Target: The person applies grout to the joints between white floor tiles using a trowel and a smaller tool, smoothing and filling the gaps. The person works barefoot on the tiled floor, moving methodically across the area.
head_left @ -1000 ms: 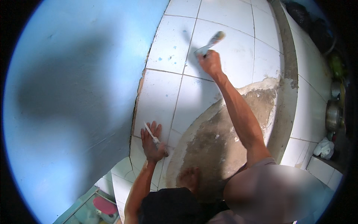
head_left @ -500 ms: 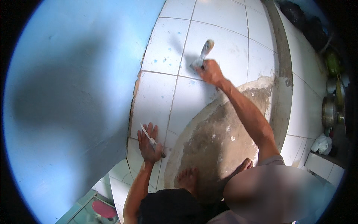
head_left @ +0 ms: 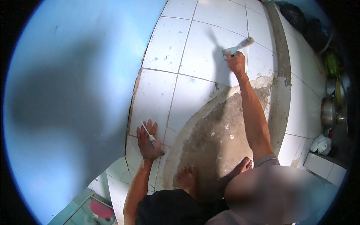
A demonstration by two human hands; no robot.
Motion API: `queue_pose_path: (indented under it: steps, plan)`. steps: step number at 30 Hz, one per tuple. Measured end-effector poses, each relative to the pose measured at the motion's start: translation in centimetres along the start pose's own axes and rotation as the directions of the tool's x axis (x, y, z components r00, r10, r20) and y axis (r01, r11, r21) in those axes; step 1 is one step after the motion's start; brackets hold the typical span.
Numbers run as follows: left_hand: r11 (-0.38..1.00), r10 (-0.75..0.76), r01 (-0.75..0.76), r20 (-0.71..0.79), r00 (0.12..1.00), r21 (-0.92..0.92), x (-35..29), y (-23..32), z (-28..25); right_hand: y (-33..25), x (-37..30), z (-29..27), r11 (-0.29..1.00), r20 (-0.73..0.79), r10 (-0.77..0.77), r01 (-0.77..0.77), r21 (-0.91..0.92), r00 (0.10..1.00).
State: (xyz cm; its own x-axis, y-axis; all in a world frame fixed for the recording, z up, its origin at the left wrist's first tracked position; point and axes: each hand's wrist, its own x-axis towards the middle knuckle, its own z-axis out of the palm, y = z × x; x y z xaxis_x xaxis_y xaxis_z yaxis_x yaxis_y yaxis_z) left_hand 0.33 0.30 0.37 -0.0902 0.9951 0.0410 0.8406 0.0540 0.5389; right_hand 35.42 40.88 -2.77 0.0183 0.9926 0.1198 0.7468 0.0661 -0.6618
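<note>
My right hand [head_left: 236,62] is stretched far out, shut on a flat scraper [head_left: 234,48] whose blade rests on a white floor tile [head_left: 210,52]. Pressed flat on a near white tile, my left hand [head_left: 147,142] has its fingers spread and pins a thin white stick-like tool [head_left: 148,134] under the palm. Between the hands lies a bare grey patch of cement floor [head_left: 221,131] ringed by tiles. My bare feet [head_left: 187,176] stand on that patch.
A blue painted wall [head_left: 75,93] rises at the left. A grey cement strip [head_left: 279,56] runs along the far tiles. Metal pots [head_left: 330,112], a green container [head_left: 332,62] and a white cloth [head_left: 321,144] crowd the right edge.
My right hand has slid the scraper farther away and to the right across the tile. The left hand stays planted in the same spot.
</note>
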Motion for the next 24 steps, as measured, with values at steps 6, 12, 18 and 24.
queue_pose_path:
  steps: [6, 12, 18, 24]
  plan:
    - [0.999, 0.034, -0.034, -0.013, 0.999, -0.005, 0.9, 0.2, 0.7, -5.3, -7.5, 7.6, 0.983, 0.219, -0.175, 0.157, 0.097, 0.960]
    - [1.000, 0.021, -0.021, -0.021, 1.000, -0.011, 0.4, -0.1, 0.9, 4.2, -2.6, -0.5, 0.984, 0.080, 0.171, -0.166, -0.060, 0.982]
    - [0.999, 0.044, -0.044, -0.029, 0.999, -0.004, 0.3, -0.1, 0.6, 0.3, -8.7, 2.9, 0.984, 0.010, -0.080, 0.078, 0.163, 0.997]
    - [0.999, 0.042, -0.042, -0.026, 0.999, 0.012, 0.3, -0.4, 0.6, 2.0, -6.8, -0.6, 0.998, -0.099, 0.045, -0.039, 0.059, 0.994]
